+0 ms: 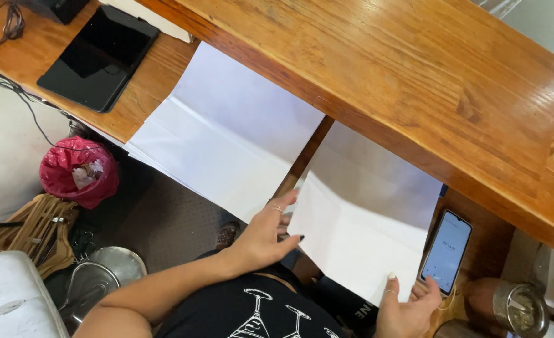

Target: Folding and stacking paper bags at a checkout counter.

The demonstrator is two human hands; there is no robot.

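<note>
A white sheet of paper [358,213] is lying on the lower wooden desk [145,81], under the lip of a raised wooden counter [415,75], with 2 bare hands working its near edges. The left hand [264,235] is resting at the sheet's 9 o'clock edge, fingers spread wide and flat, a ring showing on 1 finger, the fingertips touching the paper's corner. The right hand [405,307] is sitting at the sheet's 6 o'clock corner, fingers loosely open, thumb tip pressing on the paper; it is gripping nothing that can be seen.

A second white sheet [227,131] is lying at 10 o'clock from the first, a fold line running across it, its near edge hanging past the desk. Just beside the right hand, at 3 o'clock from the first sheet, a smartphone [446,251] is lying face up with its screen lit. At 5 o'clock, a metal-topped jar [515,307] is standing near the frame's edge. Far off at 10 o'clock, a dark tablet [98,56] is resting on the desk beside some cables [14,87]. Below the desk, at 9 o'clock, a pink bag [80,172] is sitting above wooden hangers [33,228] and 2 metal bowls [102,275].
</note>
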